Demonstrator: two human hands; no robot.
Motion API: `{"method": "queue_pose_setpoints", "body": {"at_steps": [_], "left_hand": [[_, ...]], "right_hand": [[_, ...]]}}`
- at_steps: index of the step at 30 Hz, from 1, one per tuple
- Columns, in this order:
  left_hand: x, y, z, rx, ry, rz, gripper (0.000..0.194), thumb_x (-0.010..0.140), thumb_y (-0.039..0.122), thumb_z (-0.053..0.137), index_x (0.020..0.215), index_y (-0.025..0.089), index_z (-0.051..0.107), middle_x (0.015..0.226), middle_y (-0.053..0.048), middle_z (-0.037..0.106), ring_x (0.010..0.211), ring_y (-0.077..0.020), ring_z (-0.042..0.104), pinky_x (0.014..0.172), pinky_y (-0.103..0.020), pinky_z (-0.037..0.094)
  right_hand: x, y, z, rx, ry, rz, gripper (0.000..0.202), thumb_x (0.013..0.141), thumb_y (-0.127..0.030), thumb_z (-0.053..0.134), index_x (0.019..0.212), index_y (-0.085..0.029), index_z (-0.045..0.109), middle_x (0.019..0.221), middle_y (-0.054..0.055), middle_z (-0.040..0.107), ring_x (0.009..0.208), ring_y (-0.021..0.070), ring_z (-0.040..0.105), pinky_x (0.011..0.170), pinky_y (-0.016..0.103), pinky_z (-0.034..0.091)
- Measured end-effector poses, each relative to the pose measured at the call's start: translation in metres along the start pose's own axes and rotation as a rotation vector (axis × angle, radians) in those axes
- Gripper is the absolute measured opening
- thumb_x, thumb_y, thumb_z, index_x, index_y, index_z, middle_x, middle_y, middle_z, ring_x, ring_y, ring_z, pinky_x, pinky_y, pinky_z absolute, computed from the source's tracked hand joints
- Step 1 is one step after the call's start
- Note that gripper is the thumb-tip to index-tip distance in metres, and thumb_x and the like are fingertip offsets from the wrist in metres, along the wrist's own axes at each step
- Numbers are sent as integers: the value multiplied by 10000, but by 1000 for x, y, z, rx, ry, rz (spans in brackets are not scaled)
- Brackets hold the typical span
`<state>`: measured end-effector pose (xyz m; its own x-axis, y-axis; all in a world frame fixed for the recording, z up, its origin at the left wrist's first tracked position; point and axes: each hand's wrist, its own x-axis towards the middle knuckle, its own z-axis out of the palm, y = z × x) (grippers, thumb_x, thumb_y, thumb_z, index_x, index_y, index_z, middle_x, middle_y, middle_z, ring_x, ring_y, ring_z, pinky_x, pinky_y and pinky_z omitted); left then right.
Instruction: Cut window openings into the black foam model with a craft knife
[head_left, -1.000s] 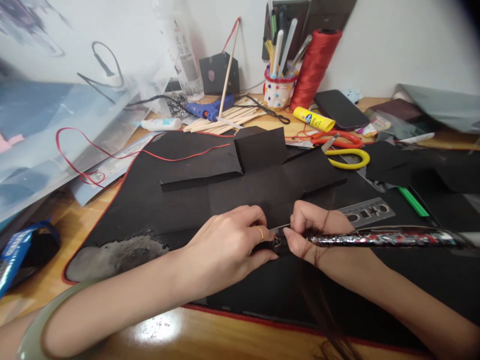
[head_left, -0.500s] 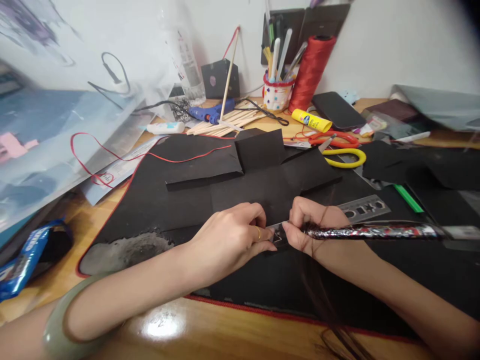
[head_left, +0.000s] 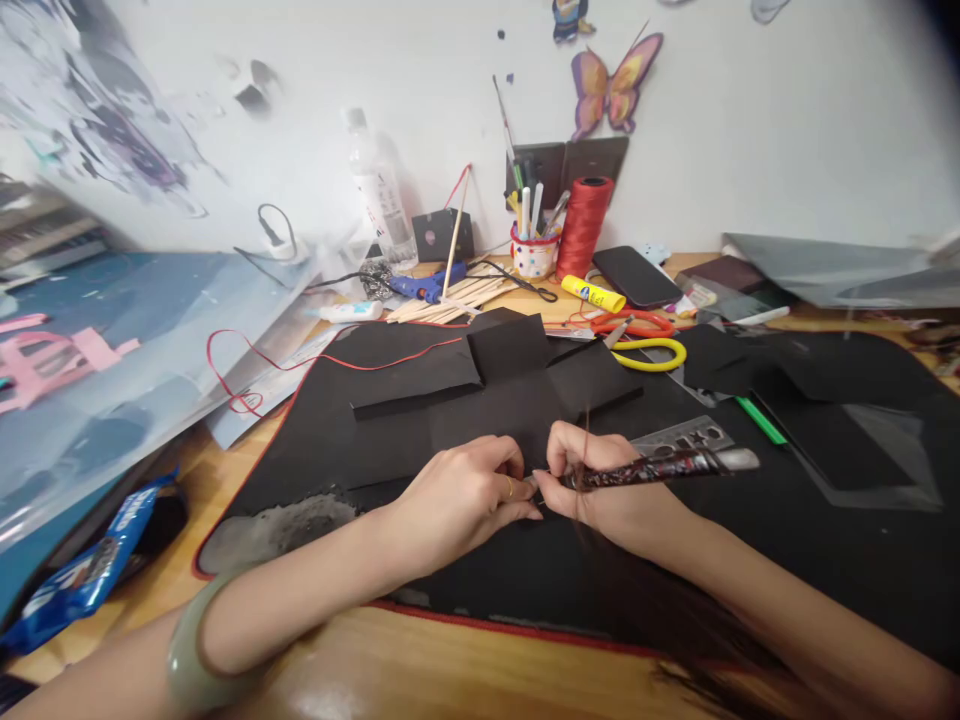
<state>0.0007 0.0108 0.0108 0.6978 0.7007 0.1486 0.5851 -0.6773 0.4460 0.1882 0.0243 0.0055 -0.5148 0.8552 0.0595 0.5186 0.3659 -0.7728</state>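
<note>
Low over the black mat, my left hand (head_left: 476, 490) is closed, thumb and fingers pinching the end of a clear stencil ruler (head_left: 679, 438) by the near edge of a folded black card (head_left: 487, 410). Close beside it, almost touching, my right hand (head_left: 600, 480) is closed too, thumb and forefinger pressed at the same edge. A pen (head_left: 660, 467) with a shiny, dark patterned barrel and pale end lies through my right hand, pointing right. Its tip is hidden by the fingers. The card has creased flaps, some standing up.
Behind the card are yellow- and red-handled scissors (head_left: 652, 355), a glue stick (head_left: 592, 294), wooden sticks (head_left: 450, 300), a blue glue gun (head_left: 420, 285) and a red thread spool (head_left: 583, 230). A green strip (head_left: 761, 420) lies right; a blue packet (head_left: 97, 560) sits left.
The view has tilted up, showing more wall. The pen's pale end has swung toward me and looks shorter. My hands have drawn closer together, covering the ruler part between them.
</note>
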Motion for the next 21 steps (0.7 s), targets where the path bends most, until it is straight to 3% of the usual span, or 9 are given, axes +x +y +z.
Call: {"method": "queue_pose_setpoints", "body": {"at_steps": [7, 13, 21], "left_hand": [[-1, -1, 1, 7, -8, -11, 233, 854, 326, 493, 840, 181, 676, 827, -31, 540, 707, -109, 512, 590, -202, 401], [-1, -1, 0, 13, -12, -17, 243, 856, 329, 490, 846, 178, 679, 831, -36, 547, 718, -114, 519, 604, -208, 408], [-2, -1, 1, 17, -13, -18, 234, 855, 329, 492, 864, 184, 677, 841, -37, 550, 726, -118, 524, 610, -215, 414]], "right_hand": [[2, 0, -1, 57, 10, -5, 210, 669, -130, 483, 581, -197, 305, 492, -82, 296, 445, 51, 270, 415, 185, 222], [3, 2, 0, 15, 46, -44, 205, 738, -203, 490, 607, -196, 332, 505, -78, 312, 454, 55, 263, 417, 189, 218], [2, -2, -1, -14, 41, -23, 210, 734, -186, 487, 593, -195, 331, 494, -75, 327, 445, 53, 280, 416, 188, 225]]}}
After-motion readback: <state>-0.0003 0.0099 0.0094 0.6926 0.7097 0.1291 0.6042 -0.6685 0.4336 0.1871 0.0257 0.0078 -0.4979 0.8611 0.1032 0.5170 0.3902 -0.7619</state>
